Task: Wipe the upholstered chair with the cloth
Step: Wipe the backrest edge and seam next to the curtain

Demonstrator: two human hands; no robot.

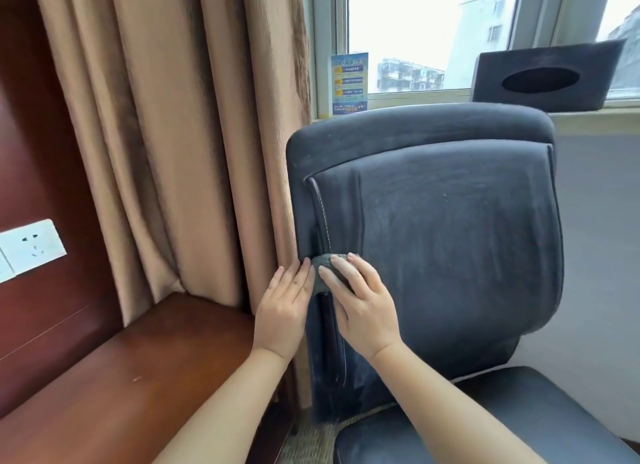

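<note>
Fingers [337, 268] of the right hand [363, 307] lie spread and flat over a bunched grey cloth [323, 273], pressing it against the left edge of the chair [450, 221] backrest, just by the stitched seam; the fingertips curl over the wad's top, so the cloth is held under the palm rather than pinched; the left hand [282, 311] sits just beside it, its fingers held close together and laid flat along the chair's outer side, the fingertips touching the cloth's left end; both forearms are bare and come up from the bottom of the view.

The chair is dark, with a dusty, streaked backrest and a smoother seat at lower right; its backrest stands upright, facing the camera, with the left side close against a tan curtain [173, 134]; left of the curtain a reddish wooden bench [121, 377] runs along a wood-panelled wall carrying a white socket [33, 247]; behind the chair is a window [433, 30] with buildings beyond; on the sill stand a blue printed card [349, 82] and a dark tissue box [543, 77] tilted so its oval slot faces forward.
</note>
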